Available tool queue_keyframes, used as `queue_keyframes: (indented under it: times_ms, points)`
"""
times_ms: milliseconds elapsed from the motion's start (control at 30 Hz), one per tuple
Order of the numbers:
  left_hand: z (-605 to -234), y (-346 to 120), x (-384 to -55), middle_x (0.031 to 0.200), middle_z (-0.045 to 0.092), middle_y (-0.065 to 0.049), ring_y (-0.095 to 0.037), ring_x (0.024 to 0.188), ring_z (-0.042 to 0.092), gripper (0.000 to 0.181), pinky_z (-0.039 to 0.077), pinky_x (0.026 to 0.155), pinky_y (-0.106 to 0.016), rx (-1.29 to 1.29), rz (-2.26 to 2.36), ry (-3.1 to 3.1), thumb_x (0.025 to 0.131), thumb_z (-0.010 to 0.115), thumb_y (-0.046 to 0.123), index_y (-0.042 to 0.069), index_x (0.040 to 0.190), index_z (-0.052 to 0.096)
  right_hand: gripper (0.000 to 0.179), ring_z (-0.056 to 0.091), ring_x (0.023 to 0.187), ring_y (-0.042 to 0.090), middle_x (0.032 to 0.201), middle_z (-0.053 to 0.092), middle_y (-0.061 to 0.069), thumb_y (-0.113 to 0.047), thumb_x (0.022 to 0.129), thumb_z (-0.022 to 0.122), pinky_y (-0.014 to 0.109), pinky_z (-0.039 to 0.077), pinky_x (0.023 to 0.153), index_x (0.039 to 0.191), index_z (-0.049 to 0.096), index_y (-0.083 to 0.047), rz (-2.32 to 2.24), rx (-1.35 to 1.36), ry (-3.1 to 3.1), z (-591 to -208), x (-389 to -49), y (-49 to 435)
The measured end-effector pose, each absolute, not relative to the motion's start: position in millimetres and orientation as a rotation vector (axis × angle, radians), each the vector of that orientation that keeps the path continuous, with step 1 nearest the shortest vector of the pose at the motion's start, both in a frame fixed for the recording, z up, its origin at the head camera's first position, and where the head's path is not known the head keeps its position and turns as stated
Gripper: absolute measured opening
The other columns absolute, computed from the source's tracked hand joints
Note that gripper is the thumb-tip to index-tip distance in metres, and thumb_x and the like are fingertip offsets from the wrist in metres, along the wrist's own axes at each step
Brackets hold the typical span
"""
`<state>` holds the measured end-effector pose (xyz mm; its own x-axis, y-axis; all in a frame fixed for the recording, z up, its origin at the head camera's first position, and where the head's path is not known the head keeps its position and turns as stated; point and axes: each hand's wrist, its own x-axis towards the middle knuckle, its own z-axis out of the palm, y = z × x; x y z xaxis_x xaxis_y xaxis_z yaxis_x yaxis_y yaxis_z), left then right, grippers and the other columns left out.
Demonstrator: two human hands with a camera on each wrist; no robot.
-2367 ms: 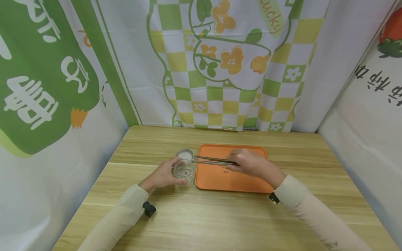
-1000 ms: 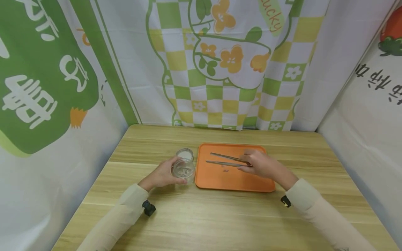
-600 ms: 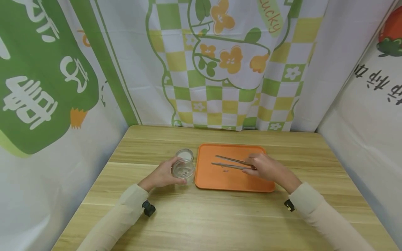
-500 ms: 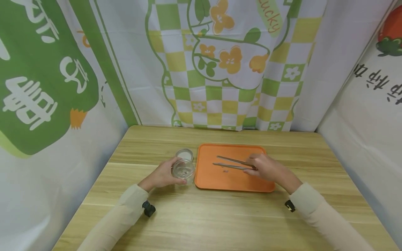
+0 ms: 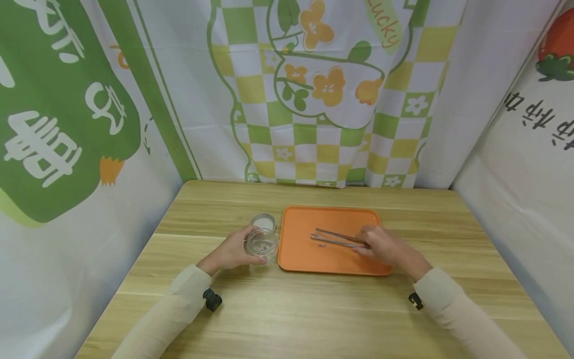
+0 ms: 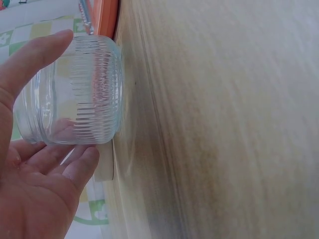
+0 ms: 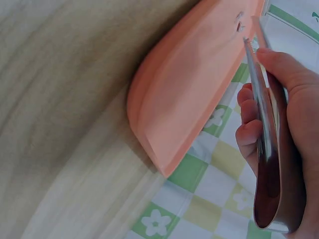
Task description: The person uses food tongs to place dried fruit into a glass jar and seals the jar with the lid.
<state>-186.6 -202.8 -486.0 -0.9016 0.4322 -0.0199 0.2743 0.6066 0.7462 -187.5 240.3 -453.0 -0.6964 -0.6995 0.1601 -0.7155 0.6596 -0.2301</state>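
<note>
Item: right hand (image 5: 387, 248) w/ metal tweezers (image 5: 338, 238), fingers pinching the handle end, tips slightly apart. Change: 2.4 s ago tips were at the glass jar (image 5: 262, 243) mouth; now drawn back right and lowered over the orange tray (image 5: 314, 262), tips just beside a few small specks (image 5: 321, 245) on it, type can't tell. Judged: one drop into the jar is done and the next pickup is starting. Left hand (image 5: 230, 252): fingers curled round the jar, unchanged; jar upright on the wooden table (image 5: 287, 309), just left of the tray; round lid (image 5: 264, 220) behind it. Writing: backdrop cloth (image 5: 385, 27) reads "Lucky"; white characters on left green panel (image 5: 67, 124), dark ones on right wall, not legible to me.
</note>
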Motion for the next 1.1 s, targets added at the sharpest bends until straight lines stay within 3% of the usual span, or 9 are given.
queue_keyframes:
  times_ms: [633,1100]
  points:
    - [-486.8,-203.4,-186.2,0.142,0.063,-0.016,-0.035,0.132,0.061,0.090,0.051,0.110,-0.055,0.592,1.184,2.617,0.078,0.095,0.037,0.006,0.151,0.050,0.007,0.062,0.074,0.009,0.088,0.069,0.002,-0.011,0.098,0.074,0.026,0.054,0.062,0.092,0.075,-0.008,0.427,1.207,-2.827,-461.9,-186.5,242.4]
    - [-487.9,-204.6,-186.6,0.141,0.064,-0.015,-0.034,0.131,0.061,0.089,0.052,0.109,-0.055,0.590,1.183,2.620,0.079,0.095,0.037,0.008,0.151,0.051,0.010,0.050,0.067,0.002,0.080,0.062,-0.002,-0.007,0.099,0.073,0.021,0.047,0.058,0.089,0.074,-0.007,0.518,1.188,-2.844,-451.4,-188.7,243.1]
